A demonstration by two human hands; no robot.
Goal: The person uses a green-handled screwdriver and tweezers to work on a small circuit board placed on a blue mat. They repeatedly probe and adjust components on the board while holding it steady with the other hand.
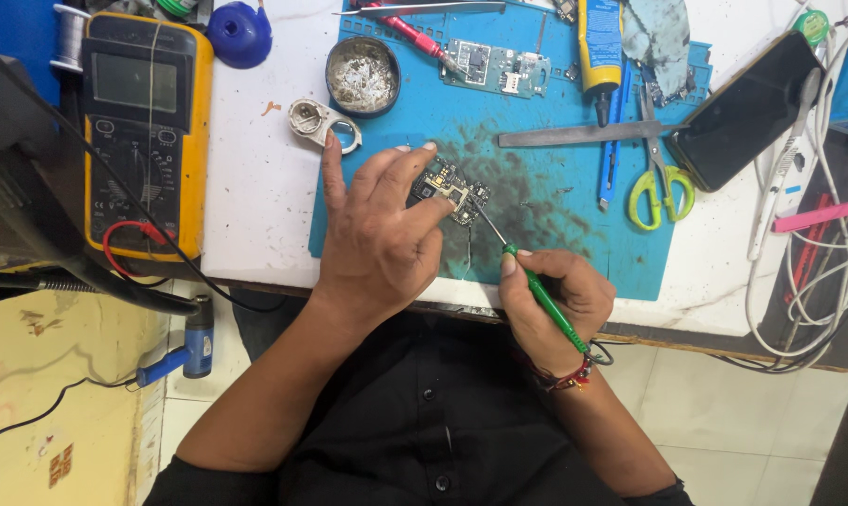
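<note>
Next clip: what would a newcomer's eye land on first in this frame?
Most likely the two hands at the centre: the left hand pins a small circuit board to the stained blue work mat, while the right hand holds a green-handled tool with its tip on the board. Next, the big yellow multimeter at far left, and the yellow-handled scissors on the mat to the right.

L hand [377, 230] flat, fingers spread | R hand [555, 300] closed, pinch grip
</note>
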